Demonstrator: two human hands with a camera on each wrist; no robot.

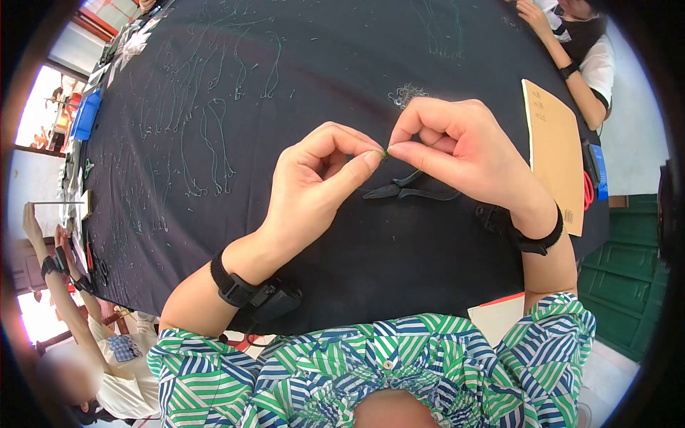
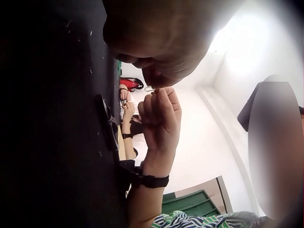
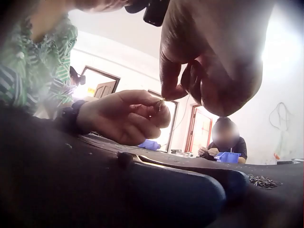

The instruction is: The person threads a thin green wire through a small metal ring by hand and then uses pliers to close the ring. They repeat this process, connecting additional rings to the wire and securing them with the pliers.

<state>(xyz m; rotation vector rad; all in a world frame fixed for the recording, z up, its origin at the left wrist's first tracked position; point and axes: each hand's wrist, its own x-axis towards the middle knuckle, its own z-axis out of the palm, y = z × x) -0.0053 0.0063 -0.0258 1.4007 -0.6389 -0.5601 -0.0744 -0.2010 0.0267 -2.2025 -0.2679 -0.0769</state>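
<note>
the left hand (image 1: 303, 182) and right hand (image 1: 471, 150) pinch a tiny bit (image 1: 385, 153) between their fingertips, above the worktop (image 1: 399, 264), in from its near edge. threads (image 1: 229, 173) lie toward the left edge, perhaps done; this piece looks unfinished, pliers (image 1: 385, 191) lying ungripped nearby.

Craft wkshop: pliers (image 1: 389, 191), metal-bit pile (image 1: 408, 94), thin strands (image 1: 230, 172) on blk cloth-covered table (image 1: 335, 278); ppl (image 1: 598, 60) at handwork round it.
</note>
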